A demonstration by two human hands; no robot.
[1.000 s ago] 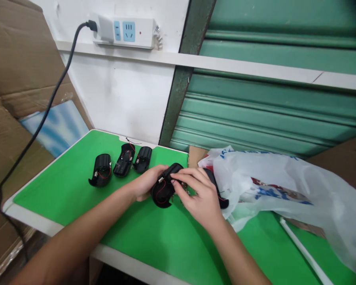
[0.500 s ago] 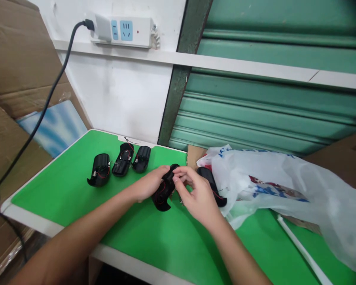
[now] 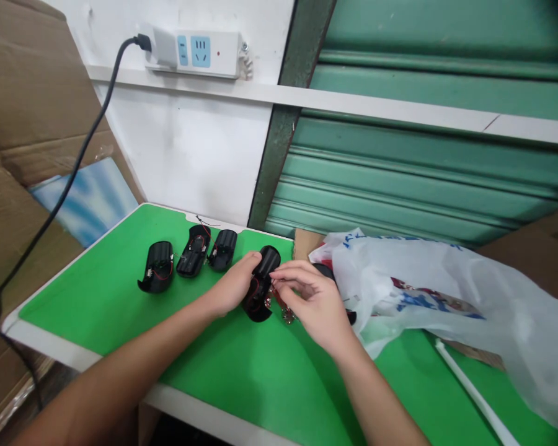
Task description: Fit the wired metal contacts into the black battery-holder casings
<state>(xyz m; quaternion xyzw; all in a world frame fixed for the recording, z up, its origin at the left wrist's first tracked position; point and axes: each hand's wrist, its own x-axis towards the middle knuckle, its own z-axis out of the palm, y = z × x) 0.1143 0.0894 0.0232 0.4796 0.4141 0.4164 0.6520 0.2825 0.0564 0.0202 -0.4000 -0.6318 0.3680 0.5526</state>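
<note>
My left hand (image 3: 232, 286) is wrapped round a black plastic shell (image 3: 260, 282) with red wires inside, holding it on the green table (image 3: 242, 365). My right hand (image 3: 314, 300) pinches small metal contact pieces (image 3: 279, 303) at the shell's right edge. Another black shell (image 3: 328, 272) lies just behind my right hand, mostly hidden. Three more black shells (image 3: 157, 266) (image 3: 193, 251) (image 3: 223, 249) lie in a row at the back left of the table.
A crumpled white plastic bag (image 3: 446, 310) fills the right of the table, with a white rod (image 3: 474, 390) beside it. A power strip (image 3: 199, 52) with a black cable (image 3: 60, 198) hangs on the wall. Cardboard boxes (image 3: 23, 124) stand at left.
The shell in my left hand has been turned more upright. My right hand has drawn back a little to its right side, and small metal pieces now show under its fingers.
</note>
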